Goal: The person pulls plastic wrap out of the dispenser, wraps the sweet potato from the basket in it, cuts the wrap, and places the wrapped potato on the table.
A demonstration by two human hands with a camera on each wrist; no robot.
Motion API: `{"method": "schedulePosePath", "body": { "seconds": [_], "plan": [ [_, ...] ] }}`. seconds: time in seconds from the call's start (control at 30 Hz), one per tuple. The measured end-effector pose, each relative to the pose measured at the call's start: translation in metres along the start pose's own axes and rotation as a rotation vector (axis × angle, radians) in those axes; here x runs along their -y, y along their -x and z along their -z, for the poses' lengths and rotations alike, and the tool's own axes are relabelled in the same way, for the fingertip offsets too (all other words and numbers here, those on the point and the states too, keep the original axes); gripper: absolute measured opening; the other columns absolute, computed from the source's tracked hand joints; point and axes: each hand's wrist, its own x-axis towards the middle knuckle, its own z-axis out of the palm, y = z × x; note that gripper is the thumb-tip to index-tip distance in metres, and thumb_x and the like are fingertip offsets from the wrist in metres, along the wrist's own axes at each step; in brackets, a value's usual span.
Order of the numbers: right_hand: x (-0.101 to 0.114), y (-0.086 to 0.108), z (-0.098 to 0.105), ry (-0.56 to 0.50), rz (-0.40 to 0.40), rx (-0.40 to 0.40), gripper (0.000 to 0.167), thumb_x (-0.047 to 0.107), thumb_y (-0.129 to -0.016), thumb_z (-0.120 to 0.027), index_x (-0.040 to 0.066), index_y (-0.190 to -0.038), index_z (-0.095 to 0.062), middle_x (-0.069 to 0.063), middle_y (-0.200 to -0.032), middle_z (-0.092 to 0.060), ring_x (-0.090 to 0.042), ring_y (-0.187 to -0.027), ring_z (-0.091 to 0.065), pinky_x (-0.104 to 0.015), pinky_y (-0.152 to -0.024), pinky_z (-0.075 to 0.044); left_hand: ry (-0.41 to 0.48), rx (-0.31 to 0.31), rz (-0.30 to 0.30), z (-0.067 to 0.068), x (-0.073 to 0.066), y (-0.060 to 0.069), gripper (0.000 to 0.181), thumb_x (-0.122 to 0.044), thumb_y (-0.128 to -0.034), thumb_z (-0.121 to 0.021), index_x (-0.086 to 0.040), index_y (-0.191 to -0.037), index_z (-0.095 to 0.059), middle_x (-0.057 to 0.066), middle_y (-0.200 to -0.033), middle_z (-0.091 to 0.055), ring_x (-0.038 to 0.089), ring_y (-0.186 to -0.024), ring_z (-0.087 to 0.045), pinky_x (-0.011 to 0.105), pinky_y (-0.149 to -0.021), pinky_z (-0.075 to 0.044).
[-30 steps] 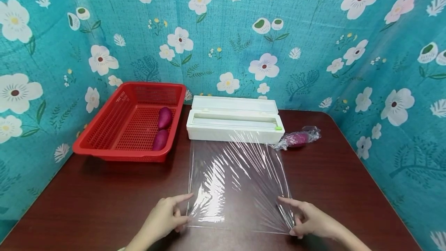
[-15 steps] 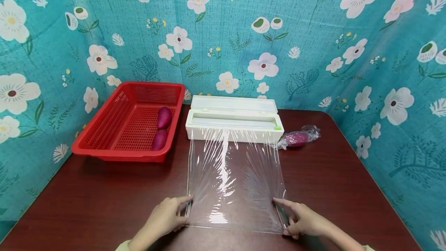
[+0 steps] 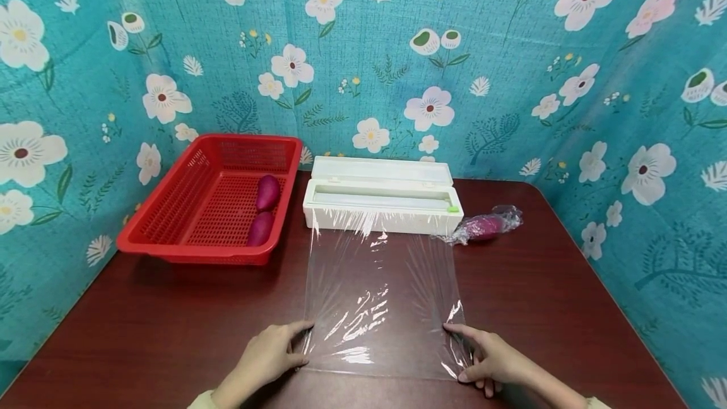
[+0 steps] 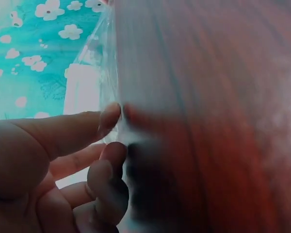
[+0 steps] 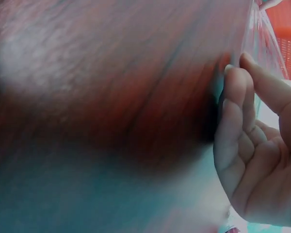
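Note:
A clear sheet of cling film (image 3: 392, 308) stretches from the front of a white cling film box (image 3: 375, 219) toward me over the table. My left hand (image 3: 267, 355) holds its near left corner, with the index finger reaching along the left edge. At the near right corner my right hand (image 3: 496, 358) pinches the film between thumb and fingers, its index finger lying along the right edge. The left wrist view shows the left thumb (image 4: 109, 119) close to the curled fingertips at the film. In the right wrist view the right thumb (image 5: 250, 63) nearly meets the fingers.
A red plastic basket (image 3: 165, 242) stands at the back left, holding two purple sweet potatoes (image 3: 267, 193). Right of the box lies a film-wrapped purple piece (image 3: 483, 226). The box lid (image 3: 380, 169) is up. Floral cloth (image 3: 352, 49) surrounds the dark table (image 3: 545, 308).
My right hand has shifted slightly left with its film corner, and the sheet's right edge has come inward. Wrinkles and glare have changed across the film. The left hand has barely moved.

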Motion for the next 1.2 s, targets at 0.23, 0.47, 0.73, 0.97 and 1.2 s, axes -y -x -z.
{"method": "schedulePosePath", "body": {
  "seconds": [0.23, 0.47, 0.73, 0.97, 1.2],
  "plan": [
    [-0.002, 0.002, 0.002, -0.017, -0.01, 0.009, 0.077, 0.013, -0.071, -0.074, 0.002, -0.135, -0.032, -0.004, -0.048, -0.053, -0.01, -0.035, -0.052, -0.034, -0.031, -0.043, 0.095, 0.047, 0.015, 0.004, 0.003, 0.0, 0.048, -0.019, -0.0664, -0.075, -0.014, -0.112, -0.06, -0.014, -0.052, -0.041, 0.001, -0.044, -0.039, 0.029, -0.043, -0.034],
    [-0.002, 0.001, 0.001, -0.007, 0.004, 0.002, 0.076, 0.011, -0.07, -0.074, 0.003, -0.134, -0.033, -0.004, -0.049, -0.052, -0.01, -0.034, -0.051, -0.031, -0.03, -0.042, 0.185, 0.03, 0.036, 0.01, 0.006, -0.002, 0.039, -0.019, -0.0696, -0.073, -0.016, -0.106, -0.06, -0.014, -0.051, -0.046, 0.001, -0.039, -0.043, 0.027, -0.043, -0.035],
    [-0.001, 0.0, -0.001, 0.022, -0.001, 0.004, 0.077, 0.01, -0.069, -0.075, 0.003, -0.134, -0.033, -0.004, -0.048, -0.053, -0.011, -0.034, -0.052, -0.031, -0.03, -0.042, 0.229, 0.022, 0.057, 0.027, 0.006, -0.005, 0.031, -0.021, -0.0717, -0.073, -0.011, -0.098, -0.061, -0.012, -0.054, -0.05, 0.004, -0.041, -0.047, 0.025, -0.044, -0.036],
    [-0.001, 0.0, -0.001, 0.035, 0.004, -0.001, 0.077, 0.01, -0.069, -0.075, 0.002, -0.133, -0.034, -0.004, -0.048, -0.053, -0.012, -0.034, -0.052, -0.032, -0.03, -0.042, 0.221, -0.077, -0.004, 0.06, 0.005, -0.018, 0.025, -0.015, -0.0724, -0.072, -0.006, -0.094, -0.063, -0.011, -0.057, -0.05, 0.003, -0.049, -0.046, 0.023, -0.049, -0.038],
    [-0.001, 0.0, 0.001, 0.007, -0.005, 0.025, 0.077, 0.01, -0.071, -0.074, 0.002, -0.135, -0.032, -0.006, -0.049, -0.054, -0.012, -0.035, -0.052, -0.03, -0.031, -0.042, 0.233, -0.168, -0.073, 0.091, 0.0, -0.029, 0.021, -0.014, -0.0733, -0.073, -0.006, -0.091, -0.064, -0.009, -0.064, -0.052, 0.005, -0.056, -0.047, 0.023, -0.052, -0.039]
  ]
}}
